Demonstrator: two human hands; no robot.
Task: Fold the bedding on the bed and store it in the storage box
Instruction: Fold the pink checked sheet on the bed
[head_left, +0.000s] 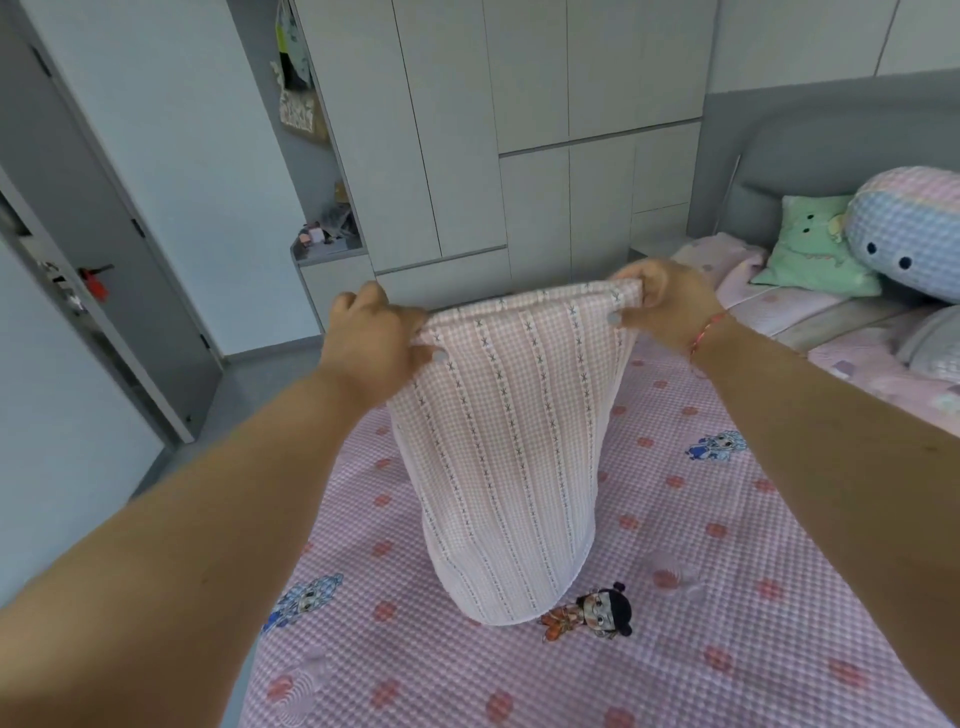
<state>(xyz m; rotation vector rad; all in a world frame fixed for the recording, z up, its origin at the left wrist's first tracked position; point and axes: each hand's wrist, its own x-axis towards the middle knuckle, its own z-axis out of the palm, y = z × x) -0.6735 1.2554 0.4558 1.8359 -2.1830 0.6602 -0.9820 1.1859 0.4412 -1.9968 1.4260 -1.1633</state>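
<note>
Bedding, a pink checked cloth with starred stripes, hangs by its top edge from both hands above the bed. Left hand pinches one upper corner, fingers curled over the hem; right hand pinches the other corner the same way, thumb in front. Held apart and level, the hands keep the top edge taut, which seems meant to let the cloth drop straight so its sides line up for a fold. Below the hands the cloth narrows as it falls, and its lower end touches the bed sheet just beside a cartoon print. Right of the bedding, near the headboard, lie a green pillow and a round plush. Beyond it stands a wardrobe. No storage box shows, so storing appears some way off.
</note>
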